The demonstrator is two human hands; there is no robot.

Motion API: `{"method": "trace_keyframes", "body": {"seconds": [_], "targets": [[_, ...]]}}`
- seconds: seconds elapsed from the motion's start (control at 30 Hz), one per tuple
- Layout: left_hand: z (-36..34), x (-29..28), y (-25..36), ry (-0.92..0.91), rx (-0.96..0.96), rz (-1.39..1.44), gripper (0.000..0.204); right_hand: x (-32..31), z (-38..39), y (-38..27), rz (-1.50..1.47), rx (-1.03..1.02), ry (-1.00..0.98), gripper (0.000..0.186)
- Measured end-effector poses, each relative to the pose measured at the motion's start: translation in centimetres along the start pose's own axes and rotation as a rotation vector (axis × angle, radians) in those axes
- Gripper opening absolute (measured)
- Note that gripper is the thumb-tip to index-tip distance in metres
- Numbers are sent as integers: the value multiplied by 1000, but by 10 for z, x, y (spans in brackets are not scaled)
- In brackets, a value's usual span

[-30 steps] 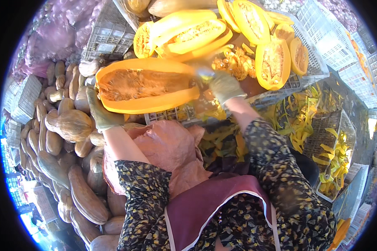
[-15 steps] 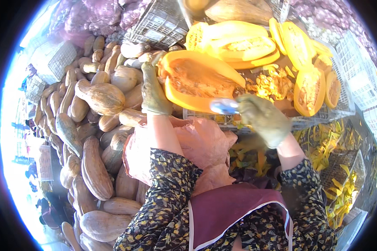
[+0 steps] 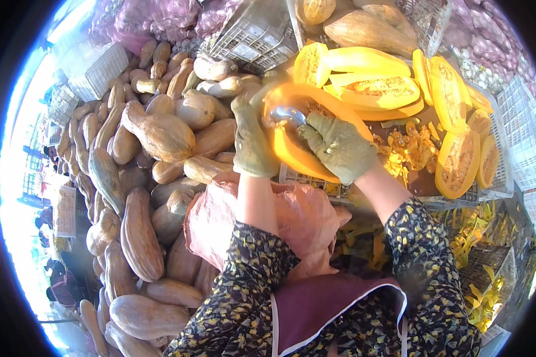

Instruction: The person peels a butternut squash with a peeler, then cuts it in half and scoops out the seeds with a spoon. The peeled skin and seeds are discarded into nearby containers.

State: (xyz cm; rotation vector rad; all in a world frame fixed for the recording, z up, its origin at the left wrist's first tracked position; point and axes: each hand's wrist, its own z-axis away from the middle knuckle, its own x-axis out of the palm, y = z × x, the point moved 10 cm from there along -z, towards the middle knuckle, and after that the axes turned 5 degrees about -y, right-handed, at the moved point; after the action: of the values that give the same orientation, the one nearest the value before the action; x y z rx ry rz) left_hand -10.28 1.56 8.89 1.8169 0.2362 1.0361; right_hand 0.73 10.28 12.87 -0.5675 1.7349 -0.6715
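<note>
A halved orange pumpkin (image 3: 292, 153) lies tilted in front of me, its hollow facing up. My left hand (image 3: 254, 140), in a dull green glove, is closed round its left end. In my right hand (image 3: 341, 147), gloved alike, is a shiny metal spoon (image 3: 287, 114). The spoon's bowl is inside the hollow at the far left end; my right fingers partly hide the hollow. Right of the pumpkin, a heap of scooped pulp and seeds (image 3: 412, 149) sits on a brown board. Peeled pumpkin halves (image 3: 372, 89) are stacked behind, and another cut half (image 3: 457, 163) stands beside the pulp.
Whole tan pumpkins (image 3: 161, 131) are piled along my left. White plastic crates (image 3: 253, 37) stand at the back and right. A pink sack (image 3: 211, 217) lies below my left forearm. Yellow peelings (image 3: 482, 297) fill a crate low on the right. Purple net bags (image 3: 143, 24) lie behind.
My right hand has moved left, carrying the spoon from the pumpkin's right edge into its hollow. The left hand still grips the pumpkin. The whole view has shifted slightly.
</note>
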Motion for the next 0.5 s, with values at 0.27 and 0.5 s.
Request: {"method": "trace_keyframes", "body": {"seconds": [0.27, 0.5], "targets": [[3, 4, 0, -15, 44, 52, 71, 1, 31, 31, -79, 231, -93, 19], [-2, 6, -7, 71, -29, -28, 79, -1, 7, 11, 117, -29, 159, 23]]}}
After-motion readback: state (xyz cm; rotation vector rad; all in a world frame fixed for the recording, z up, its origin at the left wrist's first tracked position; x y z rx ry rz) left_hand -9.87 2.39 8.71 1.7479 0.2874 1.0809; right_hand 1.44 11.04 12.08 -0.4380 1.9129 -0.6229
